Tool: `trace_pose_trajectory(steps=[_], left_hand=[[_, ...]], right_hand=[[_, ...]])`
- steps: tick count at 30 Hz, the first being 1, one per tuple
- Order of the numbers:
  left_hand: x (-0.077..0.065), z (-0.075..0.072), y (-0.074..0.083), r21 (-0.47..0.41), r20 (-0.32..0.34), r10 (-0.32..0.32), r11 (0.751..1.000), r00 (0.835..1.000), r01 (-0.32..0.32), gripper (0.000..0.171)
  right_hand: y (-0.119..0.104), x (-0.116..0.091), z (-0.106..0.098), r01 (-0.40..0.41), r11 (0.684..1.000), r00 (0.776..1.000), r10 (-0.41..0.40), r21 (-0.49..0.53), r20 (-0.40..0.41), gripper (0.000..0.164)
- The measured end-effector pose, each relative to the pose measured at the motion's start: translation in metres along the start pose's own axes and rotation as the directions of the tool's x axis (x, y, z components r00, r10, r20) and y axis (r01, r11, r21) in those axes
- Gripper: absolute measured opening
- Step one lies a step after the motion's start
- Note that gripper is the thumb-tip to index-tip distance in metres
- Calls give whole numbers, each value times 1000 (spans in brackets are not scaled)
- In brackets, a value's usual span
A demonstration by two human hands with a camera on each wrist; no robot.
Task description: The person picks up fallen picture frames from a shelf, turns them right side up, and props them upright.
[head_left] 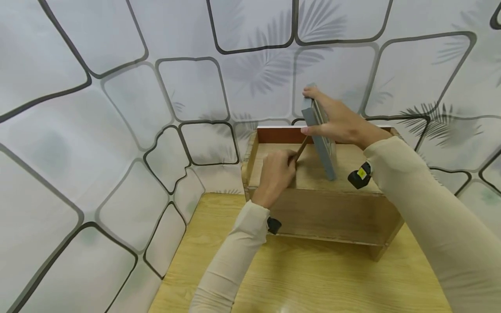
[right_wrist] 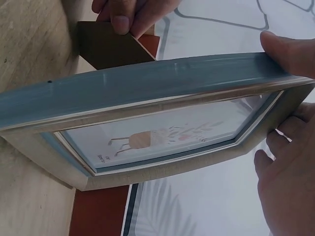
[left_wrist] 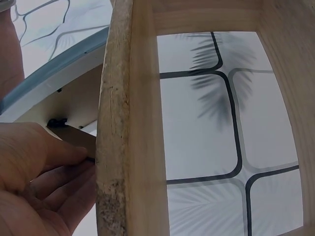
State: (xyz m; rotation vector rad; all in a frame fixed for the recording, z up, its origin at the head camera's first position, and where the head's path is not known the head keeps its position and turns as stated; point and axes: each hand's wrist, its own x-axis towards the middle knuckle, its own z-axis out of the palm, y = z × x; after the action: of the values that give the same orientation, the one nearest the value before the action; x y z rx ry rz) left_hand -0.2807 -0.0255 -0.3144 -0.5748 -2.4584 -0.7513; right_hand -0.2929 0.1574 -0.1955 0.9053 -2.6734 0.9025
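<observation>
A blue-grey picture frame (head_left: 322, 145) is tilted over the top of a small wooden shelf (head_left: 274, 171). In the right wrist view its glazed front shows a drawing (right_wrist: 142, 140) of a plant in a brown pot. My right hand (head_left: 339, 119) grips the frame by its upper part, thumb on one side and fingers on the other. My left hand (head_left: 275, 173) pinches the brown stand leg (head_left: 302, 147) hinged to the frame's back; a black hinge (left_wrist: 57, 122) shows in the left wrist view. Whether the frame's lower edge touches the shelf I cannot tell.
Below its top board the shelf has an open compartment (head_left: 321, 215), and a reddish-brown strip (head_left: 275, 135) runs along its back. It stands on a yellow wood-grain table (head_left: 219, 230) against a patterned wall (head_left: 192, 91), with a wall corner at left.
</observation>
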Motion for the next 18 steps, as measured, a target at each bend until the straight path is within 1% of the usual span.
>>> trace_pose_trajectory(steps=[5,8,11,13,15,18], left_hand=[[1,0,1,-3,12,1,1000,1000,-1,12],[0,-2,1,24,1,4,1000,1000,-4,13],[-2,-6,2,79,-34,8,997,999,-5,12],[-3,-9,3,99,-72,20,995,997,-13,14],[-5,-13,7,85,-118,39,996,992,-29,16],[-7,-18,15,-6,-176,67,998,982,-69,23]], right_hand=[[1,0,-1,17,1000,1000,-17,-4,9,93],[1,0,-1,12,1000,1000,-12,-4,19,97],[0,0,-2,-9,1000,1000,9,15,24,98],[0,0,-4,-23,999,1000,22,47,9,93],[1,0,-8,-25,996,999,27,88,-20,83],[6,2,-14,-14,987,997,26,162,-75,69]])
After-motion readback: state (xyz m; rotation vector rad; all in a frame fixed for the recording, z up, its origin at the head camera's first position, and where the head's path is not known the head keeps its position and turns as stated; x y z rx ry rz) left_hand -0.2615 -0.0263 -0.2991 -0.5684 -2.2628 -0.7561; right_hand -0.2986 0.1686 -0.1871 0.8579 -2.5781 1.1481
